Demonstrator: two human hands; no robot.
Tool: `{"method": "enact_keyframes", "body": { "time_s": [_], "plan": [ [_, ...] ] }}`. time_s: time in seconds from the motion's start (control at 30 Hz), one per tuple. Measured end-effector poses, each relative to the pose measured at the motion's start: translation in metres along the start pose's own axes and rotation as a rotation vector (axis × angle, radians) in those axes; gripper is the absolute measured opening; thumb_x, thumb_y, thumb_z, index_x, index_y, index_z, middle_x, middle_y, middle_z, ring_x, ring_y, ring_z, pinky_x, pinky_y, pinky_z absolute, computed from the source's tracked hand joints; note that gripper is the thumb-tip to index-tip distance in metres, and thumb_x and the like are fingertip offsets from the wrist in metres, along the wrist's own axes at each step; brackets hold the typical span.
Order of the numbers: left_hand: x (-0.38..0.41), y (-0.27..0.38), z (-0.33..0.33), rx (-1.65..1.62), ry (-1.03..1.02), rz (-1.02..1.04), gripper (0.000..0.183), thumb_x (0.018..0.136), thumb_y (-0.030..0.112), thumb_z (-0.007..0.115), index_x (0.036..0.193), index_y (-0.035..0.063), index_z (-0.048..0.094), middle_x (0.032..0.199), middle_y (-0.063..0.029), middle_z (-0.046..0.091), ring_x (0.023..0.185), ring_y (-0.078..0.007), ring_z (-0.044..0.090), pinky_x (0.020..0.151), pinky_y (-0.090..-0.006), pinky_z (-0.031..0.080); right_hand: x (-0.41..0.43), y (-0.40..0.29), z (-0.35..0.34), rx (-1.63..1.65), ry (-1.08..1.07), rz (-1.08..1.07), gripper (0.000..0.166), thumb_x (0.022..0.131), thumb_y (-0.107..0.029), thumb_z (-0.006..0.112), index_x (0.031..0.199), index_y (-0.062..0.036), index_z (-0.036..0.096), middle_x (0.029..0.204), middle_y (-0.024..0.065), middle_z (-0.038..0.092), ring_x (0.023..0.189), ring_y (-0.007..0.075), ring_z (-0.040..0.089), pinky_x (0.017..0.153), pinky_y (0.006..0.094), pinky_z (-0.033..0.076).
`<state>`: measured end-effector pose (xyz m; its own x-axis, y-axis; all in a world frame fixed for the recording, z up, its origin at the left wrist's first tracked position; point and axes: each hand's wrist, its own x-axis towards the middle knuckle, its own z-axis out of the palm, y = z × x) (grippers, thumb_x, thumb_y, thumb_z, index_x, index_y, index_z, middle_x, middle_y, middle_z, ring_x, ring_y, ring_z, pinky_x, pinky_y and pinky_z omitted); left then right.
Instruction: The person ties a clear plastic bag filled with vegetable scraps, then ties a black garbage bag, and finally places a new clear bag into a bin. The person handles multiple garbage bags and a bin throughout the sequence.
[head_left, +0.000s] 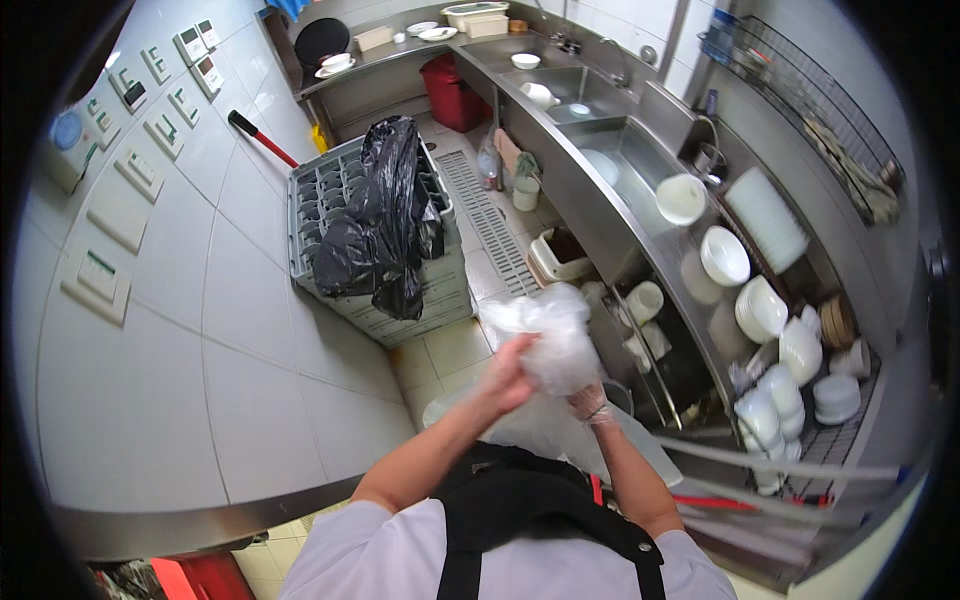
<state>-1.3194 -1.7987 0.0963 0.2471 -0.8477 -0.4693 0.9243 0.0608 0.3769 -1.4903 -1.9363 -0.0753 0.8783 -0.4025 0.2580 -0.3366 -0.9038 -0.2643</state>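
Note:
A blurred bundle of crumpled clear plastic (561, 349) is up in front of me, above the floor between the crates and the sink counter. My left hand (514, 375), which looks bare, grips the bundle's near left side. Below its right side is my right hand (589, 401), in a thin clear glove; its fingers are hidden behind the plastic. A translucent plastic sheet (540, 431) spreads beneath both forearms, against my black apron (525, 491).
A black plastic bag (382, 217) lies over a grey compartment rack (322, 187) on stacked crates. Along the right runs a steel sink counter (637, 277) with white bowls (724, 256). A floor drain grate (487, 217) and red bin (452, 94) stand ahead.

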Motion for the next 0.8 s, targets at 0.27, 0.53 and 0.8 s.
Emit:
{"method": "enact_keyframes", "body": {
  "time_s": [0.27, 0.53, 0.8],
  "plan": [
    [0.029, 0.152, 0.018, 1.873, 0.202, 0.995, 0.123, 0.068, 0.043, 0.086, 0.159, 0.0088, 0.011, 0.161, -0.0248, 0.019, 0.144, -0.0484, 0.023, 0.117, -0.0622, 0.016, 0.203, 0.046, -0.047, -0.068, -0.334, -0.668, 0.014, 0.076, -0.015, 0.060, 0.072, -0.0023, 0.064, 0.062, 0.0136, 0.060, 0.060, 0.0293, 0.061, 0.057, 0.0399, 0.048],
    [0.201, 0.253, 0.038, 1.555, -0.006, 0.216, 0.072, 0.073, 0.041, 0.085, 0.127, -0.0006, 0.060, 0.108, -0.0143, 0.072, 0.100, -0.0293, 0.068, 0.095, -0.0457, 0.049, 0.446, 0.080, -0.139, 0.488, 0.181, -0.115, 0.033, 0.063, -0.002, 0.054, 0.091, -0.0004, 0.070, 0.104, 0.0168, 0.068, 0.089, 0.0348, 0.067, 0.080, 0.0398, 0.054],
    [0.356, 0.357, 0.105, 0.717, 0.096, 0.960, 0.012, 0.095, 0.007, 0.066, 0.102, -0.0030, 0.066, 0.095, -0.0023, 0.071, 0.082, -0.0088, 0.063, 0.074, -0.0271, 0.051, 0.538, 0.098, 0.066, 0.614, -0.236, -0.049, 0.019, 0.082, -0.015, 0.065, 0.096, -0.0023, 0.066, 0.098, 0.0177, 0.068, 0.090, 0.0362, 0.064, 0.083, 0.0444, 0.051]
  ]
}}
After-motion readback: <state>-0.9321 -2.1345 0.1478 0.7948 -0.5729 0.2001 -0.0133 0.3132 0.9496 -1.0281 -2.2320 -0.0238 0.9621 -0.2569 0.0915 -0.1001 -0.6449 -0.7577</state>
